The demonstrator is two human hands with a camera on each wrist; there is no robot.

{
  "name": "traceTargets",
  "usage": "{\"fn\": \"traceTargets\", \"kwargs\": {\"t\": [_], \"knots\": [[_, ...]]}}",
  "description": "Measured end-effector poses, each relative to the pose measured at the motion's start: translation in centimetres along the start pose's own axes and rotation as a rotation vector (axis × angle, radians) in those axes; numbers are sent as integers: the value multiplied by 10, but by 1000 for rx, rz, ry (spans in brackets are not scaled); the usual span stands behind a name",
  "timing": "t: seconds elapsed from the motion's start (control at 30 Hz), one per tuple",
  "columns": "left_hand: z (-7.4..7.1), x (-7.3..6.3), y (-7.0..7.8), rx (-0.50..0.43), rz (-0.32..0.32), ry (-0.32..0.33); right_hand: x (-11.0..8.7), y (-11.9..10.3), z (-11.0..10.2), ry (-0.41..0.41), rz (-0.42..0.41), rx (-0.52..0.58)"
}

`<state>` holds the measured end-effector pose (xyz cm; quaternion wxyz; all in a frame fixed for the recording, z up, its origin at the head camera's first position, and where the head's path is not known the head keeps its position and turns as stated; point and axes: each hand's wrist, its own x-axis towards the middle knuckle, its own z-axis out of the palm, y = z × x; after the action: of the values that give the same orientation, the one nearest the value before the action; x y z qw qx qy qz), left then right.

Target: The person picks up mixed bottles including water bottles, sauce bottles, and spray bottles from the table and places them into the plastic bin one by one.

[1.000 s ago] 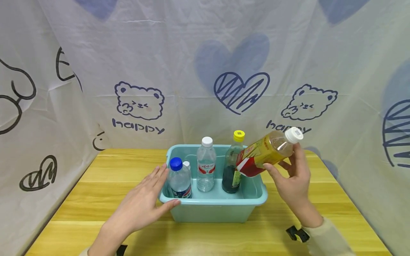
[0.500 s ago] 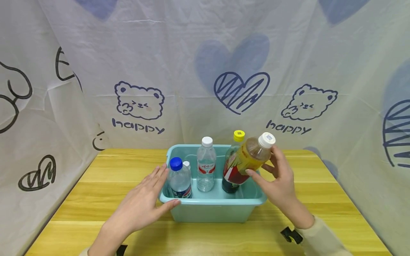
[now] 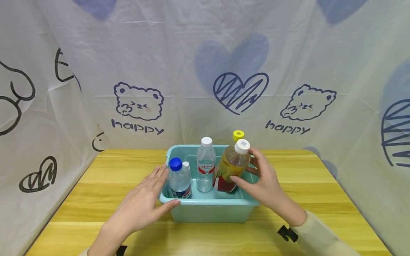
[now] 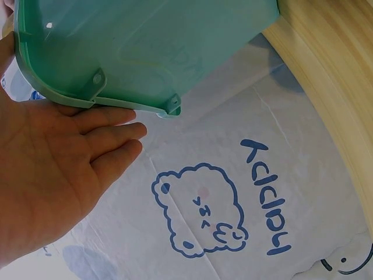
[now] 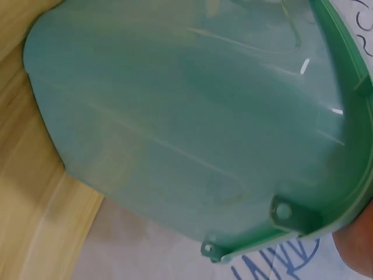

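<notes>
A light teal plastic bin [image 3: 208, 212] stands on the table. My right hand [image 3: 266, 183] grips a juice bottle [image 3: 233, 164] with a white cap and a yellow and red label. The bottle leans to the right, its lower part inside the bin, in front of a yellow-capped bottle [image 3: 238, 136] that it mostly hides. My left hand [image 3: 142, 201] rests at the bin's left rim, fingers straight along the outside in the left wrist view. Near it, inside the bin, are a blue-capped bottle [image 3: 180, 179] and a clear water bottle [image 3: 206, 158].
A small white cap [image 3: 186, 164] shows behind the blue-capped bottle. The wooden table [image 3: 105, 185] extends on both sides of the bin. Behind it hangs a white cloth [image 3: 179, 71] printed with hearts and bears.
My right hand has moved left and down with the juice bottle, lowering it into the bin and tilting it more upright. The left hand has stayed at the rim.
</notes>
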<state>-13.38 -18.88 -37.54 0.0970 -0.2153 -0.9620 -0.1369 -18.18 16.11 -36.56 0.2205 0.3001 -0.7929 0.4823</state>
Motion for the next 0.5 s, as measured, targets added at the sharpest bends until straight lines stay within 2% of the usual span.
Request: {"fn": "traceTargets", "kwargs": {"t": [0.33,0.5], "knots": [[-1,-1,1,-2,-3,-7,13,-10,8,-238,69,17],[-1,-1,0,2,-5,-4,19,-12,14,-322,123,22]]}}
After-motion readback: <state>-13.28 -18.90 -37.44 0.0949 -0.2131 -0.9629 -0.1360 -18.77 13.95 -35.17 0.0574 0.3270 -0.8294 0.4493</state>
